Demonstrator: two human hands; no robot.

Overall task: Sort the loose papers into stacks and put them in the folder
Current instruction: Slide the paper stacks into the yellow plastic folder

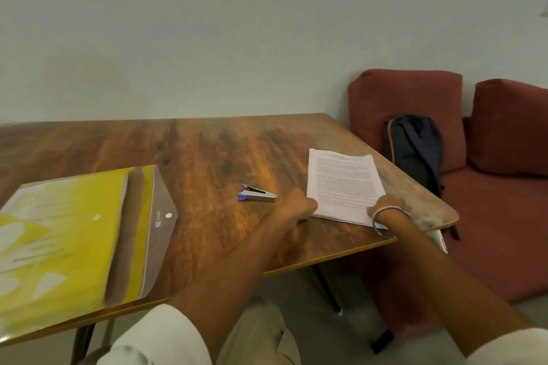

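Two bare forearms in rolled white sleeves [160, 335] are seen reaching forward over a wooden table [207, 151], with light trousers visible below the table's near edge. At the near left of the table, a yellow plastic folder [71, 243] is laid flat, its clear flap [160, 216] folded open toward the middle of the table; pale sheets can be made out through its cover, though the print is blurred.

Farther in, the left hand [299, 204] is placed at the near left corner of a stack of printed papers [344, 184], its fingers curled against the edge; whether the sheets are pinched or only touched cannot be told. The right hand [385, 207], a metal bangle [388, 221] worn on its wrist, is pressed on the stack's near right corner, its fingers mostly hidden, so its grip cannot be told either. The stack is lying flat near the table's right edge, well apart from the folder.

Between folder and papers, just left of the left hand, a small silver and blue stapler [256, 194] is lying on the wood.

Beyond the table's right edge, a dark backpack [415, 148] is propped against red cushions [406, 104] on a red couch, with a pale wall behind.
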